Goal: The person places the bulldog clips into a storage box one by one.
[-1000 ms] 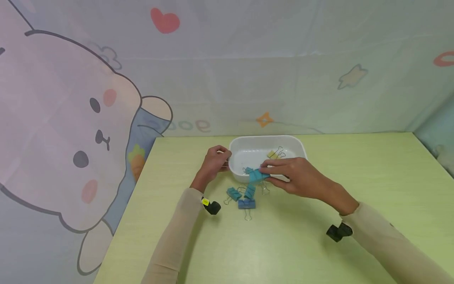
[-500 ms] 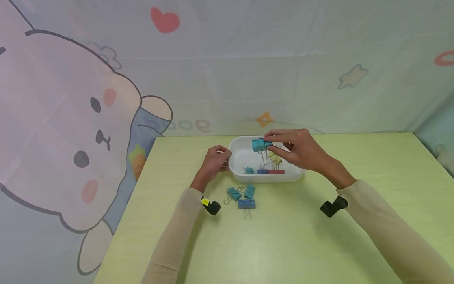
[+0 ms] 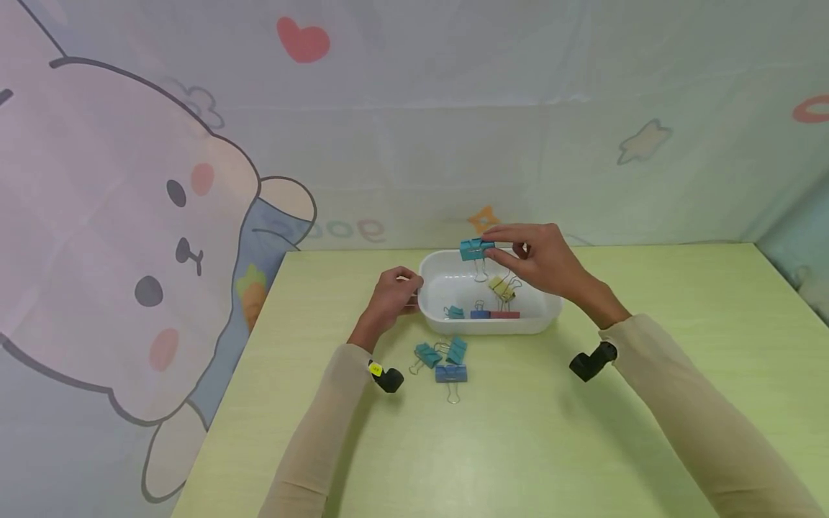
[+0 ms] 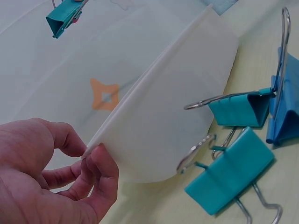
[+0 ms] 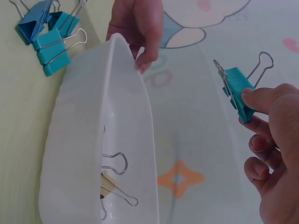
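Note:
Over the back of a white plastic box (image 3: 486, 327), my right hand (image 3: 547, 259) pinches a teal binder clip (image 3: 475, 249) between thumb and fingers. In the right wrist view that clip (image 5: 238, 88) has both wire handles spread. My left hand (image 3: 391, 295) pinches the box's left rim, thumb and fingertip meeting on it in the left wrist view. Inside the box lie a yellow binder clip (image 3: 501, 288), a small teal binder clip (image 3: 456, 312), a blue binder clip (image 3: 480, 314) and a red binder clip (image 3: 504, 314).
On the table in front of the box lie two teal binder clips, one on the left (image 3: 427, 354) and one on the right (image 3: 456, 350). A larger blue binder clip (image 3: 451, 373) lies nearest me. A patterned cloth (image 3: 414, 144) hangs behind the table (image 3: 505, 446).
My right hand has lifted the teal binder clip from the box's front edge up and back over the box. My left hand has stayed on the rim.

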Demonstrator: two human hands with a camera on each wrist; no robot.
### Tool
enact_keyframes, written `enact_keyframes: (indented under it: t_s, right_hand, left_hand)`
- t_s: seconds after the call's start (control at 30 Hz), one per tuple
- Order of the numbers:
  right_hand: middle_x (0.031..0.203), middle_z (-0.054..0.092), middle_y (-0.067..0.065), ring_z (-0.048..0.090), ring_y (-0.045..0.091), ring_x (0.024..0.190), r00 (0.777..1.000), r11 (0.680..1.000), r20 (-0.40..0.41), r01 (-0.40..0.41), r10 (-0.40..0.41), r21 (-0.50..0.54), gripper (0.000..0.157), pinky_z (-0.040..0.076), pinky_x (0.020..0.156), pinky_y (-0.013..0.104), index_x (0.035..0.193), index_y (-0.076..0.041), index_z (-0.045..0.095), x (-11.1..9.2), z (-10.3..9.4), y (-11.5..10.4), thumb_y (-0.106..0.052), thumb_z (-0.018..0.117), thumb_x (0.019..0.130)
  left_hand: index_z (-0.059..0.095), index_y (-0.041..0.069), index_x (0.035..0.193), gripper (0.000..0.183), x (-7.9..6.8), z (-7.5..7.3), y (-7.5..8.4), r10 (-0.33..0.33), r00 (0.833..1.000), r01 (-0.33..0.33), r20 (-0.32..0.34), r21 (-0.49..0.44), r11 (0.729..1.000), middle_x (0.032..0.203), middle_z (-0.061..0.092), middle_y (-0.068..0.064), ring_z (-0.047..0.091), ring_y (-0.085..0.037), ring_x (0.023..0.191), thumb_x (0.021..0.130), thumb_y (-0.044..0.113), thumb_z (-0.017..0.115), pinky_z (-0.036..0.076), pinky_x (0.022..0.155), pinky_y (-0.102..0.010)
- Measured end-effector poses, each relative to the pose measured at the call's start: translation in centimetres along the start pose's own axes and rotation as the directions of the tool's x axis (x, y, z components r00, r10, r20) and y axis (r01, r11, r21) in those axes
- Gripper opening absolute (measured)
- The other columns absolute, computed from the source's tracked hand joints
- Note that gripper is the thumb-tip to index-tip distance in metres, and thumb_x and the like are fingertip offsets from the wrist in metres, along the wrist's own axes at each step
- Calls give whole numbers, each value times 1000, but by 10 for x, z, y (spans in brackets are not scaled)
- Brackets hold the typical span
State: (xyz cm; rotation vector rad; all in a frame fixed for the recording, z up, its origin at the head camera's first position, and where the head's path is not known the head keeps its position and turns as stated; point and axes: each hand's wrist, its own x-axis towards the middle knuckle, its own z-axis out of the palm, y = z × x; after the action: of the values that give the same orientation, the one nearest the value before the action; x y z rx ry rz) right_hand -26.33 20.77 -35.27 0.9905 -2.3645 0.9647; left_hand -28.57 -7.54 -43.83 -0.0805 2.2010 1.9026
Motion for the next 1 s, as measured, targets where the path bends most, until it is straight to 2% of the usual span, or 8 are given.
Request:
enact_keyframes:
  t_s: [0.2,0.27,0.4,0.5,0.8,1.0]
  right_hand:
    - [113,76,10,44,15,60,1000,1000,-15,-26,26,5,27,32,53,28,121,-6,77,2,3,4,-10,76,94]
    - [120,74,10,46,15,62,999,999,-10,-44,44,7,36,33,52,28,129,-7,73,1,3,5,-12,77,94]
    - [143,62,10,51,15,69,997,997,30,-74,73,25,60,39,56,30,148,-11,58,-2,3,5,-18,79,93]
    - [148,57,10,52,17,71,996,997,53,-68,66,29,64,43,61,31,150,-13,56,-6,2,4,-21,81,91]
    - [125,69,5,53,18,68,996,999,86,20,-23,37,51,43,56,26,132,-10,68,-25,9,-5,-18,86,85]
    - [114,69,-4,53,12,68,981,995,178,60,-74,83,47,46,59,29,128,-12,70,-37,24,-19,-22,87,85]
  left_hand:
    - [60,1,115,23,1,0,-1,-4,1000,4,-2,2,1000,110,64,-26,64,-21,75,98,15,60,57,64,-25]
    - [60,1,116,23,1,0,-1,-2,1000,2,0,2,1000,109,64,-25,65,-21,76,97,15,61,58,65,-25]
    - [60,1,115,23,1,0,-2,4,1000,-4,2,-3,1000,107,64,-23,66,-22,77,97,16,61,58,65,-25]
    - [60,1,115,23,1,0,-2,8,1000,-8,0,-5,1000,106,63,-22,65,-23,78,97,16,61,58,65,-25]
    - [60,1,116,23,2,1,-2,2,1000,-2,1,-1,1000,104,63,-20,65,-21,77,98,16,60,58,66,-25]
    - [60,1,116,23,2,1,-2,6,1000,-6,-9,-1,1000,100,63,-17,65,-21,77,97,16,61,58,65,-25]
